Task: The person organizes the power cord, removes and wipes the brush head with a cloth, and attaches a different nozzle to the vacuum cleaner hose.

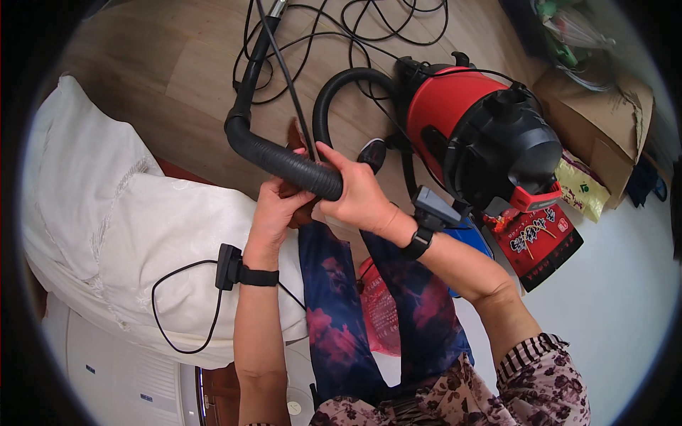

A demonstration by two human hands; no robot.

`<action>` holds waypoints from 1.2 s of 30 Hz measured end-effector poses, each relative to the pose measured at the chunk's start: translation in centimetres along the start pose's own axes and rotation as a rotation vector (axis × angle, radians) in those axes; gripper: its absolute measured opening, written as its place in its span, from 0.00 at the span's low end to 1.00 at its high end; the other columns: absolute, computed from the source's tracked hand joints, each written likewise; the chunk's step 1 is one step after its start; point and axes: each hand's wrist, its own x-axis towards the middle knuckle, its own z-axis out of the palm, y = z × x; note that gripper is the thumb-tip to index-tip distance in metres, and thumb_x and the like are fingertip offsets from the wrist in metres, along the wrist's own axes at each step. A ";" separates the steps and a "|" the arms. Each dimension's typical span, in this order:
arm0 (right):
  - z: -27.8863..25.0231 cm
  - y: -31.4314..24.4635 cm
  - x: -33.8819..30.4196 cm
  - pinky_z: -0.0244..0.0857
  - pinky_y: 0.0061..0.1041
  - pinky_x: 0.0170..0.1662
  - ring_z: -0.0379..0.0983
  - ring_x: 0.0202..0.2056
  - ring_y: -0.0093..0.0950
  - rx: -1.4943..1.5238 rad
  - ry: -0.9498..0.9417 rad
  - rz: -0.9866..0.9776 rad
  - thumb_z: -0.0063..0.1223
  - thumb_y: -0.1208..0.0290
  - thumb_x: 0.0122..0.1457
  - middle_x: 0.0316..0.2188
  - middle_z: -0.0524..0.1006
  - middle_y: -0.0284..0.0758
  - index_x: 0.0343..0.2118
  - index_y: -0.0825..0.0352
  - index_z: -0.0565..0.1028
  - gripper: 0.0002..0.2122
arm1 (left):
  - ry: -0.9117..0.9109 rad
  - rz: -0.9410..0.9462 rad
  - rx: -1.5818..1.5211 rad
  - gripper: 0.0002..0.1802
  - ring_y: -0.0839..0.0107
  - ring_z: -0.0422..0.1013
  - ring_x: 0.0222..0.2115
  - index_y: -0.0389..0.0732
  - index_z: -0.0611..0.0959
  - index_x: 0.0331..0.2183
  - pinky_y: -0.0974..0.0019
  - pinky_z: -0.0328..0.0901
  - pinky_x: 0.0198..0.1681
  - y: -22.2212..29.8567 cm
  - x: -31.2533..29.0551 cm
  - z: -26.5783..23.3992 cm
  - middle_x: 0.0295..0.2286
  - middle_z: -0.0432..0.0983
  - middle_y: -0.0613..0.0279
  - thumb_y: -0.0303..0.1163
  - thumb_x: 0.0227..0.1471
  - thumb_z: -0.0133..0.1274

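Note:
My right hand (pixel 359 192) is closed around the ribbed black vacuum hose (pixel 277 157), with its thumb side along a black power cord (pixel 288 74) that comes down from above. Just left of it, my left hand (pixel 273 213) has its fingers pinched together against the underside of the hose; what lies between them is hidden. From the hose's bend, a black tube (pixel 256 71) leads up to a metal pipe end (pixel 278 7). At the right stands the red and black vacuum cleaner (pixel 455 99), with another curve of hose (pixel 327 96) joined to it.
Loops of black cord (pixel 344 32) lie across the wood floor (pixel 192 71). White cloth (pixel 163 248) covers something on the left. A cardboard box (pixel 604 128), a yellow packet (pixel 584 186) and a red box (pixel 536 245) sit by the vacuum. A pink bag (pixel 380 312) shows between my legs.

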 end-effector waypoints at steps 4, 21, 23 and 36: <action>0.5 -1.7 -1.0 0.65 0.33 0.35 0.72 0.33 0.45 -0.040 0.148 -0.129 0.53 0.78 0.35 0.27 0.74 0.49 0.46 0.76 0.65 0.28 | 0.083 -0.086 0.117 0.22 0.73 0.69 0.38 0.34 0.72 0.43 0.72 0.63 0.41 -0.1 -1.1 -0.6 0.40 0.71 0.61 0.28 0.44 0.58; -18.1 -20.5 -9.3 0.66 0.18 0.30 0.71 0.24 0.20 0.279 0.259 0.124 0.49 0.83 0.39 0.22 0.74 0.34 0.28 0.72 0.71 0.10 | 0.481 -0.032 0.411 0.24 0.83 0.57 0.18 0.31 0.79 0.21 0.76 0.53 0.22 5.9 -23.7 -0.4 0.15 0.65 0.72 0.45 0.53 0.48; -19.5 -21.3 -11.5 0.66 0.20 0.30 0.71 0.24 0.21 0.360 0.317 0.068 0.50 0.83 0.41 0.23 0.74 0.35 0.29 0.72 0.70 0.09 | 0.504 -0.008 0.378 0.23 0.83 0.54 0.17 0.36 0.74 0.16 0.76 0.50 0.21 8.0 -26.7 1.1 0.14 0.60 0.74 0.43 0.53 0.49; -21.0 -23.2 -20.6 0.63 0.21 0.37 0.70 0.30 0.25 0.844 0.437 0.005 0.52 0.80 0.47 0.27 0.73 0.34 0.33 0.71 0.70 0.09 | 0.481 0.327 0.018 0.20 0.79 0.59 0.20 0.45 0.63 0.13 0.74 0.58 0.30 22.0 -47.1 11.5 0.15 0.57 0.72 0.36 0.53 0.48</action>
